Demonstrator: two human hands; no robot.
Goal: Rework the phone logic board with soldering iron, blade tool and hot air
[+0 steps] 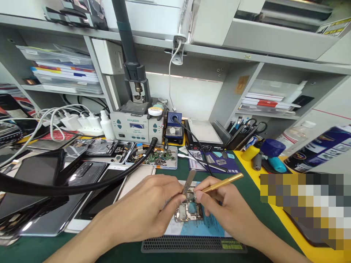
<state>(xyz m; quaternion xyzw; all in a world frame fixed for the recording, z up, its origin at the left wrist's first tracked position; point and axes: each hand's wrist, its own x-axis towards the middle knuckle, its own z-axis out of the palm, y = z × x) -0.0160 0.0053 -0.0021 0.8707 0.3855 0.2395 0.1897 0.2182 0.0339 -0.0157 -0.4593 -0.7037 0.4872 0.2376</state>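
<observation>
Where the pad (196, 231) lies nearest, its black honeycomb strip (181, 245) rests on the green counter (252, 186). Just beyond the strip, the board (182, 212) lies on the pad, its small parts too fine to tell. At its left, the left grip (157, 201) is closed on a grey tool (189, 179) slanting up; opposite, the right grip (229, 204) pinches a gold tool (223, 182), its tip hard to make out. Phones (93, 206) lie farther left, a tray (172, 163) of parts sits beyond, and behind it a station (134, 128) stands before grey shelves (233, 53).
</observation>
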